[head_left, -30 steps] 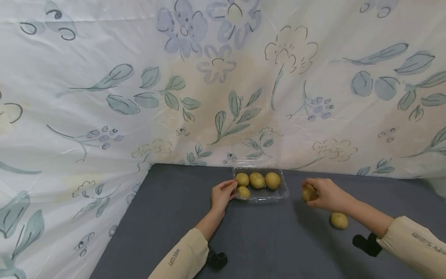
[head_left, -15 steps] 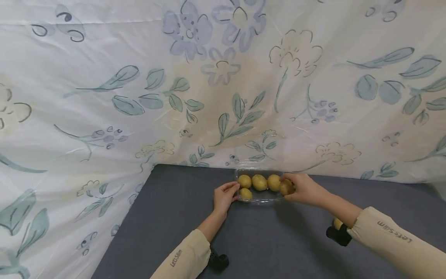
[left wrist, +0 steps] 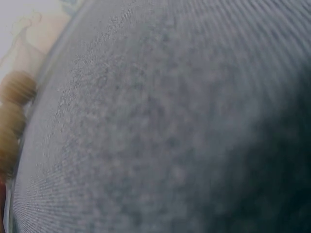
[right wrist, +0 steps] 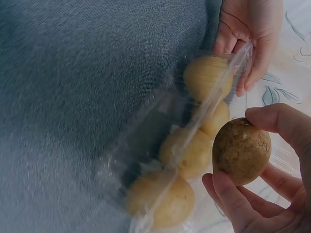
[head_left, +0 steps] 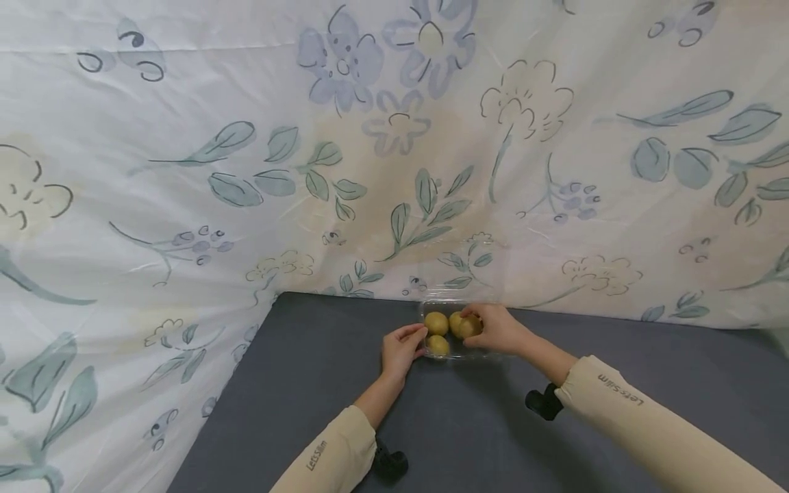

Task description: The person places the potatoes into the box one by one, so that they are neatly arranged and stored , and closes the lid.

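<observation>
A clear plastic box (right wrist: 114, 160) with its lid raised stands by the back edge of the table, several yellow potatoes (right wrist: 187, 150) inside. My left hand (head_left: 399, 349) pinches the box's left wall between thumb and fingers. Over the box, my right hand (head_left: 501, 332) holds a brown, soil-specked potato (right wrist: 242, 151) by thumb and fingertips. In the head view this hand covers the box's right part and a potato there. The left wrist view catches only blurred potatoes (left wrist: 12, 119) at its left border.
Dark grey cloth (head_left: 320, 383) covers the table. A white floral curtain (head_left: 394, 171) hangs right behind the box. Black wrist devices (head_left: 544, 402) sit under both beige sleeves (head_left: 622, 411).
My right hand has carried its potato leftward from beside the box to above it. The loose potato on the table at right has gone behind my right arm. My left hand keeps its hold.
</observation>
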`<state>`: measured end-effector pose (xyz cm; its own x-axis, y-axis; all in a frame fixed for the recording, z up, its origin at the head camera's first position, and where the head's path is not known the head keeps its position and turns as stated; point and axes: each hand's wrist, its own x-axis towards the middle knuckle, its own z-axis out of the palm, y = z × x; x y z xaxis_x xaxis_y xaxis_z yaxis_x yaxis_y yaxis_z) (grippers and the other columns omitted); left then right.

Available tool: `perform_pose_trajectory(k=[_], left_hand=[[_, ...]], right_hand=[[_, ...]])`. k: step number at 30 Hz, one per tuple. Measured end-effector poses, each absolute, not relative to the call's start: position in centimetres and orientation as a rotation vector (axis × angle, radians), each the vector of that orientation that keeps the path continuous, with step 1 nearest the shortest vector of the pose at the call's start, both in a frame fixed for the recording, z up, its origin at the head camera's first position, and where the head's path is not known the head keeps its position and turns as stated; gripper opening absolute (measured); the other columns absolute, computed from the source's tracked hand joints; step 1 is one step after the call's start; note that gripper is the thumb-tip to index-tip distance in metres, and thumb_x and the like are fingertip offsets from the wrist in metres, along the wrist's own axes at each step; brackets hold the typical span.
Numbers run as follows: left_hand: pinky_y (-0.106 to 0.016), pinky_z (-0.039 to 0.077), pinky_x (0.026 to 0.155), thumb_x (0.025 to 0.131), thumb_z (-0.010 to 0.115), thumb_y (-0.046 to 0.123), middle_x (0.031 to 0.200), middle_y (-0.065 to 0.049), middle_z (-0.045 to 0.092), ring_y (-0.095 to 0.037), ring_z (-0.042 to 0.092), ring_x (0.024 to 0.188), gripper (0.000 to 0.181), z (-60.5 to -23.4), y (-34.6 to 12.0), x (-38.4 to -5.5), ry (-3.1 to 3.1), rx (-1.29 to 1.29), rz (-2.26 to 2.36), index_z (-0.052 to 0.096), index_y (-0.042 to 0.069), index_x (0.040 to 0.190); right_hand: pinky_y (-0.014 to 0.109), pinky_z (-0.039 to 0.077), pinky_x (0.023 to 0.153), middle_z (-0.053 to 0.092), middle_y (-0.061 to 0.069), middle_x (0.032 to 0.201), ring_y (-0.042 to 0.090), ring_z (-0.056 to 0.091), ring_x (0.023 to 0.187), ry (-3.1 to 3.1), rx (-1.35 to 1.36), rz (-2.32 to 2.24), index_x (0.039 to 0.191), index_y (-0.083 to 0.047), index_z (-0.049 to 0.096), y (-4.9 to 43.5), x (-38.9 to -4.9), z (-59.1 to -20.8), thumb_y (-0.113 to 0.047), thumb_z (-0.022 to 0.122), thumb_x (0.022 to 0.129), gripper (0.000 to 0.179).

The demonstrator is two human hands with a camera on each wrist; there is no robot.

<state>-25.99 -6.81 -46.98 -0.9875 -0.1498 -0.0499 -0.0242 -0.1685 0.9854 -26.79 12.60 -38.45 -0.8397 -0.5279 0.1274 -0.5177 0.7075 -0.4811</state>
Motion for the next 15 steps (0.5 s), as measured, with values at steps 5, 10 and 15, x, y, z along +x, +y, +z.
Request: perform_pose_trajectory(k=[5,10,15], left_hand=[[-0.024,0.056,0.063,0.083,0.069,0.014,0.093,-0.01,0.069,-0.009,0.063,0.078,0.027,-48.0,-6.6,-26.5,-1.972,0.215,-2.303,0.067,-0.004,0.102],[-0.026,0.056,0.065,0.083,0.069,0.014,0.094,-0.012,0.069,-0.01,0.063,0.079,0.026,-48.2,-6.5,-26.5,-1.981,0.214,-2.283,0.068,-0.003,0.102],[-0.026,0.056,0.064,0.083,0.069,0.014,0.092,-0.011,0.07,-0.01,0.063,0.076,0.025,-48.1,-6.6,-26.4,-1.979,0.223,-2.279,0.068,-0.002,0.102]], right_hand=[[0.029,0.048,0.059,0.063,0.023,0.102,0.023,0.06,0.078,2.869,-0.819,-0.82,0.107,0.004,0.059,12.1,-27.0,-39.5,-0.018,0.077,0.073,0.044],[0.027,0.043,0.052,0.063,0.023,0.098,0.018,0.055,0.067,2.872,-0.759,-0.887,0.102,0.002,0.058,11.8,-27.3,-40.8,-0.027,0.077,0.072,0.046],[0.028,0.038,0.052,0.061,0.014,0.081,0.019,0.05,0.065,2.975,-0.784,-0.856,0.094,-0.003,0.054,11.8,-27.8,-42.5,-0.041,0.077,0.07,0.05]])
